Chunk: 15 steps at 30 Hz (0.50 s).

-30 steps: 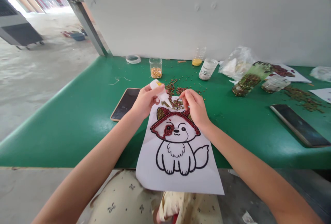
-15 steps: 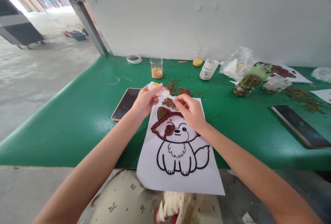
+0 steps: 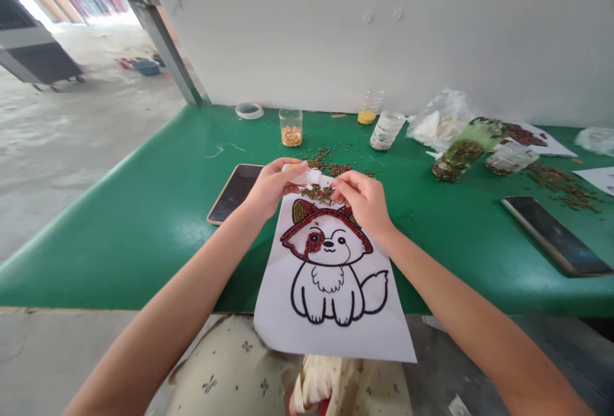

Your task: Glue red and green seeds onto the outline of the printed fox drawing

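My left hand (image 3: 268, 187) is closed round a small white glue bottle (image 3: 301, 175), held level above the top edge of a paper sheet (image 3: 330, 313). My right hand (image 3: 362, 200) pinches at the bottle's nozzle end; whether it holds the cap I cannot make out. The sheet bears a black outline of a sitting puppy (image 3: 329, 256) whose hat and one eye patch are filled in with red beans. It hangs partly over the front edge of the green table (image 3: 134, 211). Loose red and green beans (image 3: 330, 168) lie scattered just beyond my hands.
A dark phone (image 3: 235, 192) lies left of the sheet, another phone (image 3: 556, 233) at the right. Farther back stand a small jar of yellow grains (image 3: 290, 127), a white jar (image 3: 386, 129), a tape roll (image 3: 249, 110), plastic bags (image 3: 441, 118) and tipped bean containers (image 3: 463, 147).
The glue bottle has swung from nozzle-down over the puppy's hat to level. My right hand moved up from the drawing to the nozzle end.
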Available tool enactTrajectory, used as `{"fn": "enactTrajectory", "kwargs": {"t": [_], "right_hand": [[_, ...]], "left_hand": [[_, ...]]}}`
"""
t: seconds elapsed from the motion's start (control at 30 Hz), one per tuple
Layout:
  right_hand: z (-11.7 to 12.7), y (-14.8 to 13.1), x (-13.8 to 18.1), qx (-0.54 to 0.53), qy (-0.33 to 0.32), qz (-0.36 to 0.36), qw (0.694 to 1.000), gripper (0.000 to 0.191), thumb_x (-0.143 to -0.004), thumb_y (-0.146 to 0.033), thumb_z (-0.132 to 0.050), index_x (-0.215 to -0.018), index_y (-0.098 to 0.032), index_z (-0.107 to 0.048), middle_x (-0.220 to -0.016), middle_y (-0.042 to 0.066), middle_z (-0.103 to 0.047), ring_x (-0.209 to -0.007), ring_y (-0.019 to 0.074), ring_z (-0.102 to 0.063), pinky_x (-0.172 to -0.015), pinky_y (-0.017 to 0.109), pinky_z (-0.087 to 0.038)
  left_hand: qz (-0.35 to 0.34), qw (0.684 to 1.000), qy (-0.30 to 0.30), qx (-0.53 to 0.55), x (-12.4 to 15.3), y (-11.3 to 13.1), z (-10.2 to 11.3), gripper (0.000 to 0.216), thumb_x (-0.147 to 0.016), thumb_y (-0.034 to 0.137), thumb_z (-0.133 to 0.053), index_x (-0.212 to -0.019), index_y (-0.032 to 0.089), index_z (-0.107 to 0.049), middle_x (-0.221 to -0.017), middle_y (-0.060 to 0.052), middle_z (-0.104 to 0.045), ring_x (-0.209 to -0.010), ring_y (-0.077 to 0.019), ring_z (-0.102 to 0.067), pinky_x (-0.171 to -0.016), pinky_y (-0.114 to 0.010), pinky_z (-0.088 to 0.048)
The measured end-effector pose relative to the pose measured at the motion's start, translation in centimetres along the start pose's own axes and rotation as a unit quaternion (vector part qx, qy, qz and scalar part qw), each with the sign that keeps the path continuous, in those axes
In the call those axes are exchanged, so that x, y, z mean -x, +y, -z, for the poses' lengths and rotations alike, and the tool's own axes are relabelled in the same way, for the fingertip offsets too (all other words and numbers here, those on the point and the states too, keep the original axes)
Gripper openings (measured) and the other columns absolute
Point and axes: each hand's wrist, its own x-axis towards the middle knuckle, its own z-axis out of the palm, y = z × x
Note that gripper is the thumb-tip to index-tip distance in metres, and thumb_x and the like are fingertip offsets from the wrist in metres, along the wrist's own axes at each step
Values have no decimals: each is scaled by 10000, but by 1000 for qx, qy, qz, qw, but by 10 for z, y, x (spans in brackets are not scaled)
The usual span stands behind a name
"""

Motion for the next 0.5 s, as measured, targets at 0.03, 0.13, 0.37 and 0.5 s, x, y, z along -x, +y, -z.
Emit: {"fn": "enactTrajectory", "kwargs": {"t": [0.03,0.13,0.37,0.5], "right_hand": [[0,0,1,10,7,6,1000,224,-878,-337,-539,-715,-194,-595,-606,-12,-647,-527,109,-562,-541,243,-421],[0,0,2,41,20,26,999,238,-879,-356,-542,-711,-197,-599,-591,-17,-641,-523,108,-566,-543,247,-419],[7,-2,-1,1,81,44,996,205,-881,-352,-549,-774,-191,-617,-595,-20,-620,-527,98,-540,-532,238,-420],[9,-3,-2,-8,90,59,994,189,-884,-337,-550,-777,-191,-603,-581,-28,-584,-523,91,-511,-515,235,-391]], "left_hand": [[18,1000,-5,7,-1,0,0,202,-714,274,-728,-811,148,-603,-655,-20,-628,-523,-77,-564,-511,-199,-455],[76,997,-18,15,-4,-1,2,185,-735,279,-714,-816,146,-613,-680,-40,-657,-539,-95,-601,-509,-195,-470],[221,959,-173,-44,-1,1,3,408,-856,502,-510,-713,151,-662,-505,-70,-600,-395,-100,-503,-349,-192,-336],[244,946,-213,-35,2,1,1,474,-875,522,-455,-632,152,-625,-399,-26,-474,-324,-69,-390,-313,-182,-232]]}}
